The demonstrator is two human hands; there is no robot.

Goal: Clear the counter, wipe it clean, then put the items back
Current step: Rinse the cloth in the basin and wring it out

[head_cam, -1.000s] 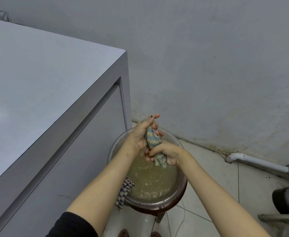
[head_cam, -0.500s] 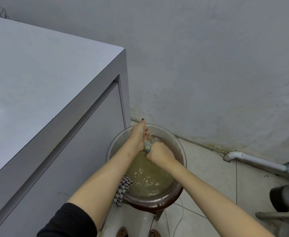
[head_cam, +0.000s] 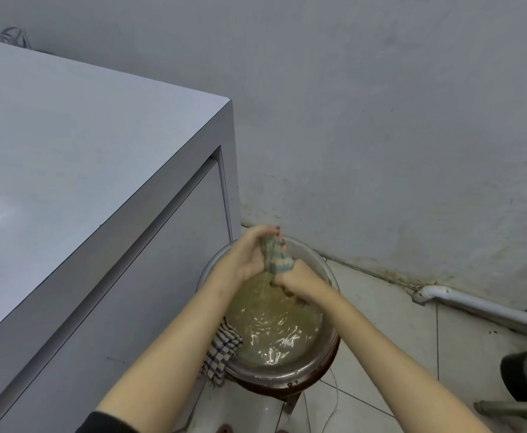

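At the lower centre of the frame the left hand (head_cam: pixel 249 257) and the right hand (head_cam: pixel 299 281) both grip a bunched cloth (head_cam: pixel 276 256) just above a basin (head_cam: pixel 334 345) of brownish water, beside the grey counter (head_cam: pixel 68 151).

The rag (head_cam: pixel 276 259) has a faded pattern of pale blue and beige blocks; the water (head_cam: pixel 271 320) is murky yellow-brown, the basin (head_cam: pixel 274 372) silvery, the stool (head_cam: pixel 290 389) dark red-brown. The hanging cloth (head_cam: pixel 221 351) is cream with a dark blue check. The counter (head_cam: pixel 68 151) is plain pale blue-grey, the pipe (head_cam: pixel 474 303) white, the sleeve (head_cam: pixel 106 425) black.
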